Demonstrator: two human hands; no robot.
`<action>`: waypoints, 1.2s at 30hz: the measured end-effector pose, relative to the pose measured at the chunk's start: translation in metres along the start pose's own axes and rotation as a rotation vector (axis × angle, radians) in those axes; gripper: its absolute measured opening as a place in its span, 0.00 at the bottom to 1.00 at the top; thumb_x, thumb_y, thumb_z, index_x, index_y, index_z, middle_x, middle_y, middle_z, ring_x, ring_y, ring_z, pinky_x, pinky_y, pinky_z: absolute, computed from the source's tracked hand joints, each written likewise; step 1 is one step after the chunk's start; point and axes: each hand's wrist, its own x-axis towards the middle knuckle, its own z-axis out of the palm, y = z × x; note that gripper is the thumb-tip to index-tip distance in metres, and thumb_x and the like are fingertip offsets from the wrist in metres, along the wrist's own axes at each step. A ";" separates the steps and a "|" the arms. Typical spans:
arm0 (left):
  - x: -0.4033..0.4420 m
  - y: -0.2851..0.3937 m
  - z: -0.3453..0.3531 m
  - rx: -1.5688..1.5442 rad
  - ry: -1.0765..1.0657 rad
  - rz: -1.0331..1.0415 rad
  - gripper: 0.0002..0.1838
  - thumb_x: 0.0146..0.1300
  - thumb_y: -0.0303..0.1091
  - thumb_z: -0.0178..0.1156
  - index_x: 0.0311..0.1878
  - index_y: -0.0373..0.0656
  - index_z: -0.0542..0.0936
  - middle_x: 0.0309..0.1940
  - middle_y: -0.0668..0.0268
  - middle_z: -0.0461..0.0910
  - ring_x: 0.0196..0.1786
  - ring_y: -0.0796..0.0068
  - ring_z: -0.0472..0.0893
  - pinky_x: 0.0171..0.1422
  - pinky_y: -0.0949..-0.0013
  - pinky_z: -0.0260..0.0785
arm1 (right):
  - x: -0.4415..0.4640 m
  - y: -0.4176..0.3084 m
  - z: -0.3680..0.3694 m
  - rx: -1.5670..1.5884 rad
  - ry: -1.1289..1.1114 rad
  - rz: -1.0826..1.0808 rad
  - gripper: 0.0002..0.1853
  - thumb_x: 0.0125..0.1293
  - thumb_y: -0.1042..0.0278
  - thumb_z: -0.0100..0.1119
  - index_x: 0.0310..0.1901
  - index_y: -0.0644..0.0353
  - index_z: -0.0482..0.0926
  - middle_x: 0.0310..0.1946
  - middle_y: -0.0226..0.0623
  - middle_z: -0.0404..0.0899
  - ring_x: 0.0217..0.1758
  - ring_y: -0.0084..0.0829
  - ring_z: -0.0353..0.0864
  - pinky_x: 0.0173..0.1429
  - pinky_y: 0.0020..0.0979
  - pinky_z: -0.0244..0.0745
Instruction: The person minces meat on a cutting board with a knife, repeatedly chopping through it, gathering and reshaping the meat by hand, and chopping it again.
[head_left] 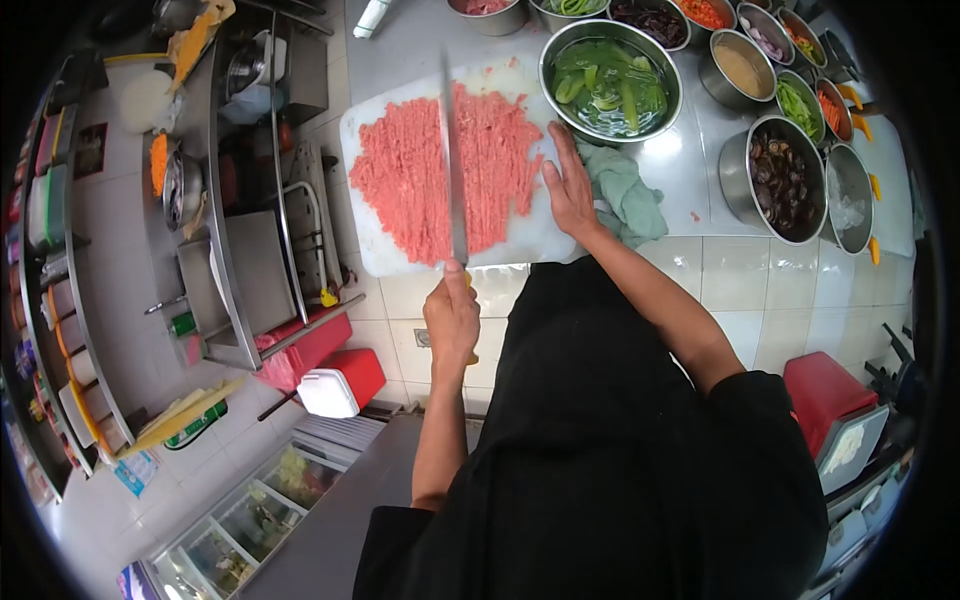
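Observation:
My left hand (452,318) is wrapped round the yellow handle of a long knife (452,170), thumb on top. The narrow blade points away from me over a flat, scored layer of pink minced meat (400,170). Beneath the meat lies a white cutting board (385,262). At the board's right edge my right hand (572,190) is held flat, fingers stretched out and thumb apart, holding nothing. A crumpled green cloth (625,195) lies just right of that hand. Beyond its fingertips stands a metal bowl (545,90) of green vegetable pieces in water (610,85).
Several metal bowls crowd the right of the steel table (685,180), one with dark mushroom-like pieces (775,180), another with tan liquid (738,70). On the left stands a metal rack (230,270); below it is a red bin with a white lid (328,393). Food containers (260,520) sit behind me.

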 end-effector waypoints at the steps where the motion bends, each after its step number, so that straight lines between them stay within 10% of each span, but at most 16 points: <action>1: 0.000 -0.001 0.009 -0.123 0.084 0.093 0.37 0.74 0.68 0.43 0.24 0.40 0.72 0.12 0.72 0.63 0.11 0.79 0.65 0.14 0.72 0.56 | 0.006 -0.001 -0.001 0.000 0.002 0.000 0.35 0.79 0.48 0.41 0.76 0.67 0.56 0.77 0.56 0.55 0.81 0.52 0.51 0.82 0.44 0.46; 3: 0.005 -0.026 0.022 0.000 0.147 0.298 0.38 0.76 0.65 0.42 0.25 0.36 0.74 0.15 0.66 0.68 0.17 0.76 0.69 0.21 0.67 0.61 | 0.007 -0.001 -0.003 0.003 0.003 0.003 0.35 0.79 0.48 0.41 0.75 0.68 0.56 0.76 0.56 0.56 0.81 0.52 0.51 0.82 0.44 0.46; 5: 0.034 -0.054 0.024 0.263 -0.062 -0.069 0.40 0.78 0.63 0.40 0.25 0.32 0.76 0.19 0.60 0.74 0.23 0.73 0.73 0.28 0.63 0.66 | 0.009 -0.001 -0.001 0.000 -0.003 -0.002 0.35 0.79 0.48 0.41 0.75 0.68 0.56 0.76 0.56 0.56 0.81 0.52 0.51 0.82 0.44 0.46; 8: 0.010 -0.010 0.008 0.070 -0.043 -0.113 0.39 0.72 0.71 0.42 0.22 0.42 0.70 0.11 0.71 0.64 0.12 0.78 0.66 0.15 0.70 0.57 | 0.016 0.000 -0.008 -0.024 0.011 -0.002 0.35 0.79 0.48 0.41 0.75 0.68 0.56 0.76 0.56 0.56 0.81 0.52 0.51 0.82 0.44 0.46; 13: 0.016 -0.037 0.030 0.001 0.203 0.303 0.38 0.75 0.67 0.41 0.22 0.41 0.71 0.12 0.70 0.65 0.11 0.78 0.65 0.15 0.69 0.58 | 0.007 -0.001 -0.002 0.006 -0.010 0.024 0.35 0.79 0.48 0.41 0.75 0.69 0.55 0.77 0.56 0.55 0.82 0.52 0.49 0.83 0.44 0.44; 17: 0.011 0.001 0.002 0.019 -0.072 -0.179 0.37 0.74 0.68 0.42 0.23 0.41 0.70 0.10 0.72 0.63 0.10 0.81 0.64 0.12 0.71 0.54 | 0.007 0.002 -0.002 -0.016 -0.001 -0.019 0.35 0.79 0.48 0.41 0.76 0.68 0.55 0.77 0.56 0.55 0.82 0.52 0.49 0.83 0.44 0.44; 21: -0.004 -0.010 0.010 -0.047 0.128 0.213 0.36 0.78 0.60 0.42 0.26 0.35 0.75 0.17 0.65 0.72 0.22 0.77 0.71 0.27 0.66 0.65 | 0.006 -0.001 -0.003 -0.011 -0.012 0.002 0.36 0.79 0.47 0.41 0.76 0.68 0.55 0.77 0.56 0.55 0.82 0.52 0.49 0.83 0.44 0.45; 26: 0.019 -0.010 0.014 0.167 -0.031 -0.202 0.38 0.78 0.60 0.41 0.26 0.31 0.78 0.19 0.57 0.76 0.23 0.71 0.74 0.30 0.62 0.68 | 0.015 0.004 -0.003 -0.012 -0.004 -0.021 0.36 0.79 0.46 0.42 0.76 0.68 0.54 0.77 0.56 0.54 0.82 0.53 0.49 0.82 0.44 0.45; 31: 0.003 -0.019 0.023 -0.075 0.128 0.178 0.36 0.79 0.58 0.41 0.27 0.33 0.76 0.16 0.63 0.72 0.22 0.75 0.72 0.27 0.63 0.65 | 0.006 0.000 -0.002 -0.001 -0.015 0.012 0.36 0.78 0.47 0.43 0.76 0.68 0.55 0.77 0.56 0.54 0.82 0.53 0.49 0.82 0.44 0.44; 36: 0.005 0.006 0.002 0.068 -0.078 -0.203 0.37 0.79 0.59 0.40 0.27 0.33 0.76 0.16 0.63 0.71 0.21 0.74 0.72 0.26 0.64 0.64 | 0.007 0.002 -0.002 -0.015 -0.005 -0.030 0.36 0.78 0.47 0.43 0.76 0.68 0.55 0.77 0.56 0.55 0.82 0.53 0.50 0.82 0.44 0.45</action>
